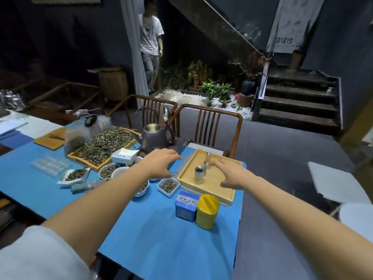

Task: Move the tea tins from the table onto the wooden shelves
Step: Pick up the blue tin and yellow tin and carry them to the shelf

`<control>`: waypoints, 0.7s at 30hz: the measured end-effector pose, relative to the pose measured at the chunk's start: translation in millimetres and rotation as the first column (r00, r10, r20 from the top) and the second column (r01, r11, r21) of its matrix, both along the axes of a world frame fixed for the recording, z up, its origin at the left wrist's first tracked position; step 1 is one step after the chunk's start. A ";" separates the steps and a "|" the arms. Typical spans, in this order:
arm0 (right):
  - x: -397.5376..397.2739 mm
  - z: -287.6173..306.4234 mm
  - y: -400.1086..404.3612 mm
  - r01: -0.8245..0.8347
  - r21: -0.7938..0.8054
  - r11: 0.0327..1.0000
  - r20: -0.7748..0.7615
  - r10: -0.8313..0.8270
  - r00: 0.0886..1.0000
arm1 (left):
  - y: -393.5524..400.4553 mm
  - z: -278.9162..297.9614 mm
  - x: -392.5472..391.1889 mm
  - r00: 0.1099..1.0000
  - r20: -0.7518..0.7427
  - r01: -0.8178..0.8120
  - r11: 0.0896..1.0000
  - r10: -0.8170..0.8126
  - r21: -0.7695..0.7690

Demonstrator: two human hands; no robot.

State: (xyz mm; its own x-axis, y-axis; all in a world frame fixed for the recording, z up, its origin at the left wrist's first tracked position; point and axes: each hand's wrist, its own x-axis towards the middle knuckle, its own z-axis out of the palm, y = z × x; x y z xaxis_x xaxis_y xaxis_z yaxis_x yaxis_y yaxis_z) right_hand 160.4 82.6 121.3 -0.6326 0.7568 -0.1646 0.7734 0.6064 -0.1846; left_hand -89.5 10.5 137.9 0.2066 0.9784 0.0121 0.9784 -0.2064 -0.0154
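The blue square tea tin [185, 206] and the yellow round tea tin [207, 211] stand upright and touching, the yellow one to the right, on the blue table cover [161, 239]. They sit just nearer the camera than the front rim of the wooden tray [228, 196], close to the table's right edge. Nearer than the tins the cover is bare out to its front edge; right of that edge there is open grey floor.

Inside the tray, a small open metal cup [198, 174] and a slim metal canister [207, 160] stand upright. The right hand [232, 175] hovers over the tray with fingers spread, empty, beyond the tins. The left hand [161, 164] hovers left of the tray, fingers loosely curled and apart, gripping nothing.

Left of the tray lie a white square dish of tea leaves [168, 186], round bowls and a long bamboo tray of loose leaves [105, 146]. A dark kettle [156, 137] stands beyond the tray, with two wooden chairs [212, 128] behind it.
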 end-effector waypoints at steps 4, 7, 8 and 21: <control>-7.1 -30.8 8.2 0.022 -0.067 0.998 0.015 -0.021 1.000 | 13.3 -38.1 -1.3 1.000 0.027 0.008 0.997 -0.006 -0.082; -10.6 -53.4 10.6 0.035 -0.112 0.993 0.039 -0.031 0.999 | 21.7 -64.5 -1.4 0.998 0.053 0.032 0.988 -0.025 -0.153; -11.3 -60.5 10.5 0.043 -0.132 0.990 0.040 -0.037 0.998 | 24.2 -72.8 -2.0 0.998 0.056 0.041 0.985 -0.032 -0.166; -15.7 -134.2 5.4 0.211 -0.249 0.945 0.136 -0.181 0.974 | 57.0 -160.5 7.0 0.992 0.072 0.122 0.933 -0.104 -0.337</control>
